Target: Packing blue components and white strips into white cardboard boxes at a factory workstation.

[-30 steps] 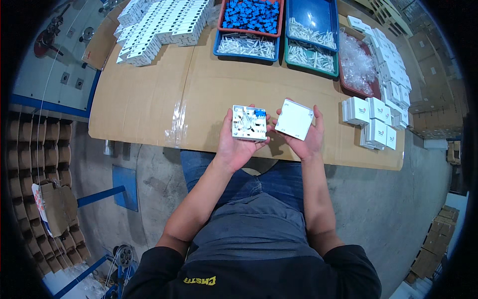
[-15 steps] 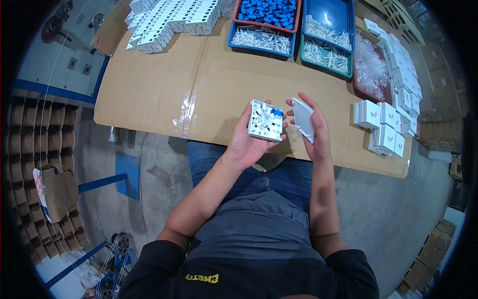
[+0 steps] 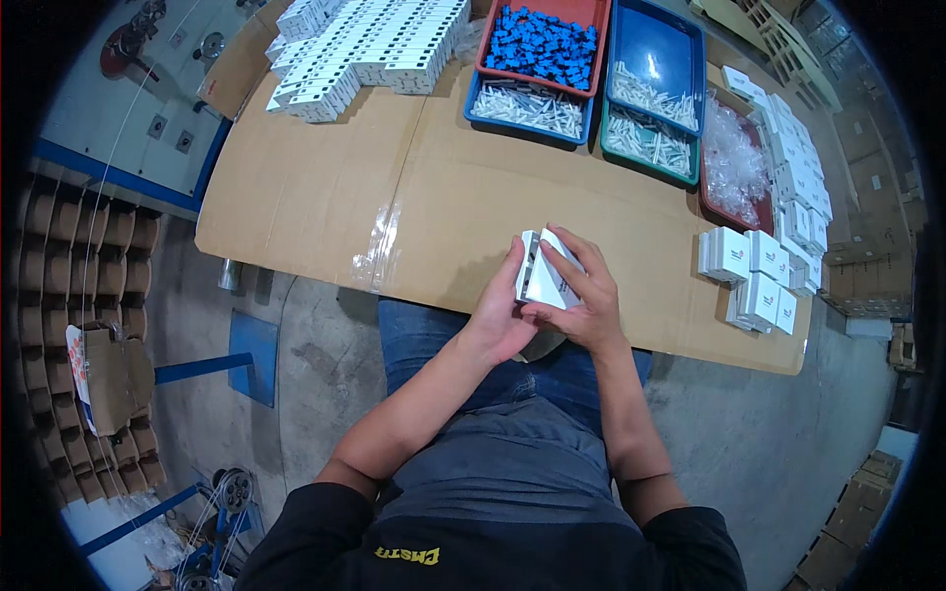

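Note:
My left hand (image 3: 500,315) is closed around a square white plastic case (image 3: 527,251), just past the table's near edge. A strip of its inside with small dark parts shows along its left side; the rest is covered. My right hand (image 3: 593,300) grips a flat white cover (image 3: 548,284), which lies slanted over the case and touches or nearly touches it. The fingers of my right hand lie across the cover's far and right edges, its thumb at the near edge. Whether the cover sits down on the case I cannot tell.
Rows of white boxes (image 3: 370,59) stand at the far left. Trays hold blue parts (image 3: 542,44), white plugs (image 3: 527,108) and clear plastic bags (image 3: 734,153). Stacked white cases (image 3: 759,271) stand at the right. Cardboard (image 3: 296,197) covers the tabletop.
My right hand has brought the cover left and over the open case, hiding most of the parts inside. The left hand still holds the case, now a little nearer to me.

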`<act>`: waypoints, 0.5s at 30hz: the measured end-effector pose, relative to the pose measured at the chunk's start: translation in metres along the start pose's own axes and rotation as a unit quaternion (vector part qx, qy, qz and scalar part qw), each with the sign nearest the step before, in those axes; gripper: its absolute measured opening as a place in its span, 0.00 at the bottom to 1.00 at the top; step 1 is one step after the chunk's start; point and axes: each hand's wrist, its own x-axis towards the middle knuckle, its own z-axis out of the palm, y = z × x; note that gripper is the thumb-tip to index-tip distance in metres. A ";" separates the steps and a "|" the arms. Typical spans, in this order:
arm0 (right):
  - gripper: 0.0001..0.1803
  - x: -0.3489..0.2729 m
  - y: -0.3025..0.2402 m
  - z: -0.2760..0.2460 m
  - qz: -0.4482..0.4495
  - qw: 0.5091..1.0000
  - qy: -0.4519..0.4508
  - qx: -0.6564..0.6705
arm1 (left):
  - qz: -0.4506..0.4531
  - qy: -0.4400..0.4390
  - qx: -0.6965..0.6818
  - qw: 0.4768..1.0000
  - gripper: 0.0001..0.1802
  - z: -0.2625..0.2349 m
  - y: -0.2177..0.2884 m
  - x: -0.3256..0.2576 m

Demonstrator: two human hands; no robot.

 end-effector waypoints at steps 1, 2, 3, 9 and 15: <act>0.42 0.000 -0.001 0.000 0.002 1.000 -0.002 0.002 | -0.001 0.003 -0.002 1.000 0.30 0.000 -0.001 0.000; 0.41 0.001 -0.002 0.000 -0.005 1.000 -0.006 -0.006 | 0.003 0.003 -0.005 1.000 0.30 0.000 -0.002 0.001; 0.41 0.002 -0.002 0.000 -0.012 1.000 -0.010 -0.013 | 0.007 0.003 -0.009 1.000 0.31 -0.001 -0.001 0.002; 0.40 0.002 0.000 0.001 -0.035 0.999 -0.010 -0.025 | 0.013 -0.015 0.008 1.000 0.32 0.001 -0.001 0.001; 0.40 0.000 0.001 0.002 -0.037 0.999 -0.008 -0.024 | 0.016 -0.023 0.035 0.999 0.32 0.004 -0.001 -0.002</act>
